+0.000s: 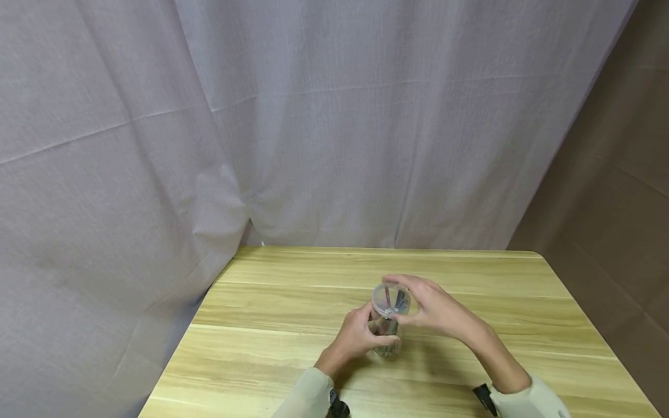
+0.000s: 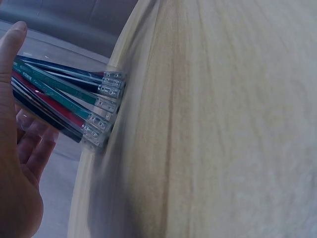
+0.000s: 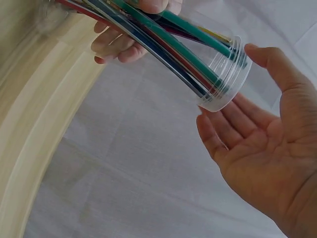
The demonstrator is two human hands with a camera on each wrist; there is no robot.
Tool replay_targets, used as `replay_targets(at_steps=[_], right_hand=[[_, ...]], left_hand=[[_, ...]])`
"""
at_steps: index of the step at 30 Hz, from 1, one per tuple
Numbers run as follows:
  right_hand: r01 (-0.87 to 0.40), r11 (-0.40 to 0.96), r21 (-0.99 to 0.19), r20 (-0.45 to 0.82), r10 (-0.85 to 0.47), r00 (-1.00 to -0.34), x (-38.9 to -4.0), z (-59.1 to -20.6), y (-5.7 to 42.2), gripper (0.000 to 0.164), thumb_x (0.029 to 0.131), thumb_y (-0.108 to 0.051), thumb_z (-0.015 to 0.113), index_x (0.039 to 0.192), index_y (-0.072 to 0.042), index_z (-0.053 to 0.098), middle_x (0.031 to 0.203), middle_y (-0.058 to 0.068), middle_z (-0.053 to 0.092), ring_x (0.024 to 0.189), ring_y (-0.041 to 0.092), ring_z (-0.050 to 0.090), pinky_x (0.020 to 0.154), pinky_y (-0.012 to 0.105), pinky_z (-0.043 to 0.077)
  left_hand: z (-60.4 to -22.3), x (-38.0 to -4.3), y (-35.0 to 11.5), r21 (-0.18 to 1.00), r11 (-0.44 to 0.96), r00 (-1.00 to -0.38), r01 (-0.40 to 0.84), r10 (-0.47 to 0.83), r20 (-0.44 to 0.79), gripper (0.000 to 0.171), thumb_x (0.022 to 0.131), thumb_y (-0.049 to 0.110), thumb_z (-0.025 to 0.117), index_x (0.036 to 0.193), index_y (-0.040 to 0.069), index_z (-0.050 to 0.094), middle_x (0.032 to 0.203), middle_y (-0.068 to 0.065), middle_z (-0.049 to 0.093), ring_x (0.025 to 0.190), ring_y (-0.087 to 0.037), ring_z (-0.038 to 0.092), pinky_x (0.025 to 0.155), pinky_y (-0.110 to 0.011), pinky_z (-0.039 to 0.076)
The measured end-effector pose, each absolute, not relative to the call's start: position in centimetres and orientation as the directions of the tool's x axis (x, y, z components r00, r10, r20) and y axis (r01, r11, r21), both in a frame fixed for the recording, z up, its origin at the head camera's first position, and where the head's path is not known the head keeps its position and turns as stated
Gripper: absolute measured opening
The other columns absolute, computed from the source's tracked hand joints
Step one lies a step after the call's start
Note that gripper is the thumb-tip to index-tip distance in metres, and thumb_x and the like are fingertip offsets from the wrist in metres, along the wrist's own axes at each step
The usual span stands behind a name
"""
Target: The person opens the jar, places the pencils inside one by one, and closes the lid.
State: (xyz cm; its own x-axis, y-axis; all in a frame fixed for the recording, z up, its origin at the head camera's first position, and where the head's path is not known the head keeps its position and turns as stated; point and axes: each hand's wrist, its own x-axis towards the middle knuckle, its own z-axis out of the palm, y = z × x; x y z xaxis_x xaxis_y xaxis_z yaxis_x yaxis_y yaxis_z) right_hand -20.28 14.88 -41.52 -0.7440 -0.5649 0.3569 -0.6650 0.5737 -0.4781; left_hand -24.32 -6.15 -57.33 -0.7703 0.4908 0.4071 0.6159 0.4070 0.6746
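A clear plastic jar (image 1: 388, 346) stands upright on the table, with a clear round lid (image 1: 391, 297) on its top. Inside are several slim pencils (image 2: 54, 91), mostly dark blue, green and red. My left hand (image 1: 354, 334) grips the jar's body from the left, thumb across the near side. From the right, my right hand (image 1: 434, 306) holds the lid's rim between thumb and fingers. The right wrist view shows the lid (image 3: 237, 82) between the right thumb and the curved fingers (image 3: 247, 116), the palm apart from it.
The light wood-grain table (image 1: 272, 307) extends around both hands. A grey curtain (image 1: 324, 145) hangs along its back and left, and a brown one (image 1: 617, 220) is at the right. Dark straps (image 1: 338, 403) sit at the wrists beside pale sleeves (image 1: 308, 397).
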Motion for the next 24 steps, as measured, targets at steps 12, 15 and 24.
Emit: replay_targets(at_steps=[12,15,24], right_hand=[[-0.608,0.699,-0.376,0.49,-0.407,-0.771,-19.7,-42.9,13.4,0.073,0.079,-0.032,0.096,0.133,0.005,0.065,0.119,0.017,0.073,0.097,0.028,0.072,0.079,0.041,0.061],[-0.599,0.728,-0.334,0.485,-0.411,-0.771,-19.6,-43.2,13.4,0.08,0.079,-0.038,0.095,0.14,0.002,0.061,0.129,0.019,0.07,0.111,0.036,0.069,0.096,0.053,0.056],[-0.705,0.618,-0.349,0.426,-0.565,-0.706,-19.6,-42.1,14.1,0.077,0.084,-0.022,0.087,0.151,-0.003,0.054,0.15,0.019,0.058,0.137,0.043,0.054,0.109,0.071,0.04]], left_hand=[[-57.2,-24.2,-6.2,0.694,0.39,-0.774,0.606,0.492,0.399,0.085,0.084,0.041,0.092,0.153,0.013,0.051,0.11,0.009,0.073,0.089,0.002,0.061,0.076,-0.017,0.051],[-57.2,-24.1,-6.2,0.696,0.395,-0.779,0.599,0.491,0.39,0.084,0.084,0.042,0.091,0.153,0.013,0.051,0.105,0.012,0.072,0.083,0.002,0.057,0.072,-0.016,0.049],[-57.1,-24.1,-6.2,0.691,0.386,-0.77,0.61,0.494,0.404,0.078,0.085,0.043,0.091,0.149,0.021,0.053,0.098,0.015,0.068,0.08,0.004,0.056,0.068,-0.016,0.047]])
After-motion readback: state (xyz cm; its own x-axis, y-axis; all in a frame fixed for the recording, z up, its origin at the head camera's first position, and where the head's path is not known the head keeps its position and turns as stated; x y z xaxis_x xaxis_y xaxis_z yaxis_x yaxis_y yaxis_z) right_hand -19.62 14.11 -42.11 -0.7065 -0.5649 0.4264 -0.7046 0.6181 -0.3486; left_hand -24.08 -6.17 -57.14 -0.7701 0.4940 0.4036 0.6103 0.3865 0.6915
